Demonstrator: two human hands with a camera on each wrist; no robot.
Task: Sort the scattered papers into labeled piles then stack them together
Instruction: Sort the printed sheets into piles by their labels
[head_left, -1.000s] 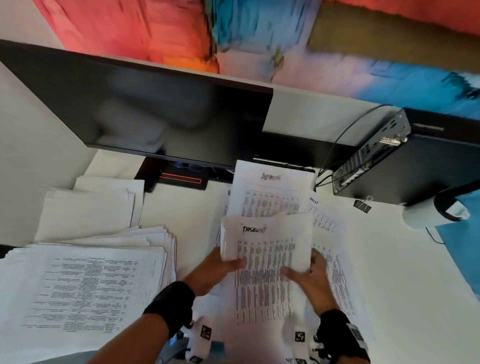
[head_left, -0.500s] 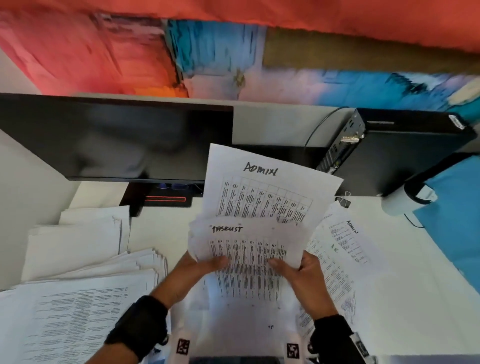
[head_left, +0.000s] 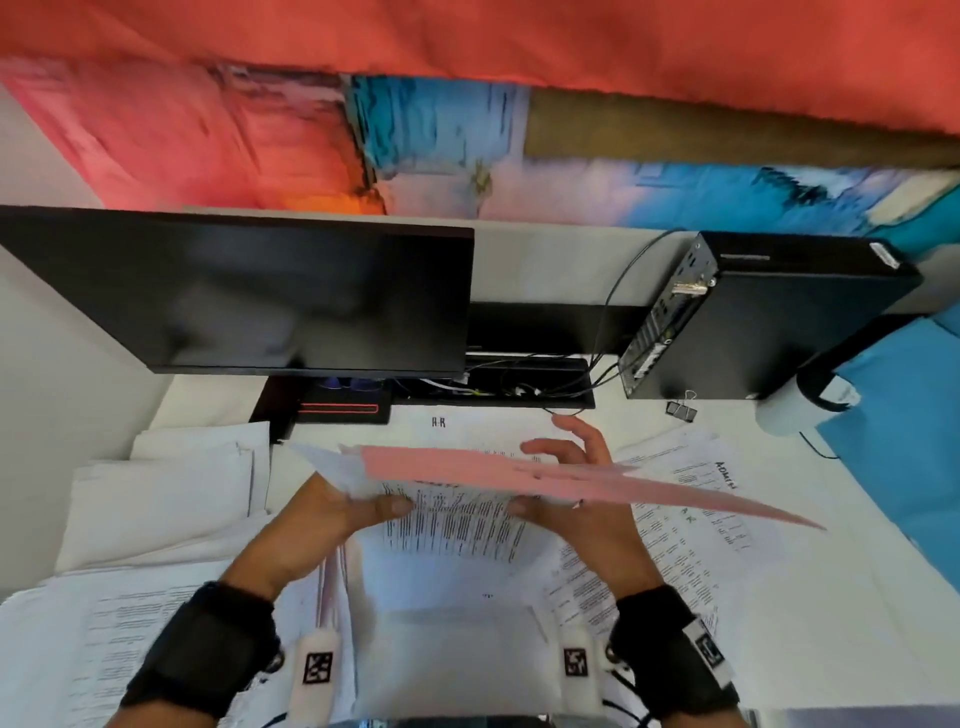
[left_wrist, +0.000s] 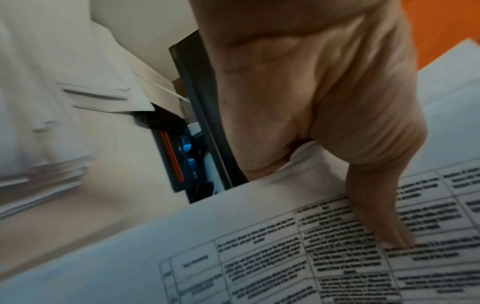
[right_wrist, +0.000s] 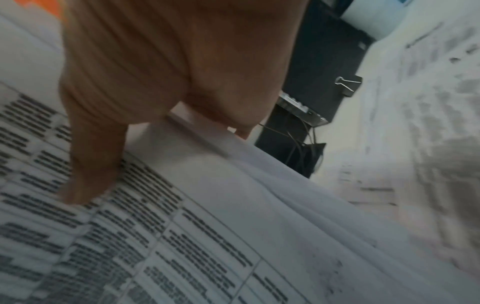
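Papers (head_left: 457, 525): top sheet (head_left: 545, 478) now tipped edge-on.
Left hand (head_left: 332, 512) and right hand (head_left: 576, 499) pinch the bundle with thumbs; ADMIN sheet likely goes next.

monitor (head_left: 234, 291) and computer case (head_left: 769, 322) blocking rear, bare desk (head_left: 857, 519) right

Left hand (head_left: 332, 512): fingers hidden under held sheets (head_left: 457, 525); only thumb shows on top. Right hand (head_left: 576, 499): palm behind sheet edge. Top sheet tilted edge-on, tinted pink, its face unreadable. Table text on sheets blurred in both wrist views, illegible. Pile at left (head_left: 119, 618) cut by frame edge, print too small to read. Monitor (head_left: 249, 291) cut at left edge, stand mostly hidden behind it. Papers at right (right_wrist: 420, 123) smeared by blur in right wrist view.
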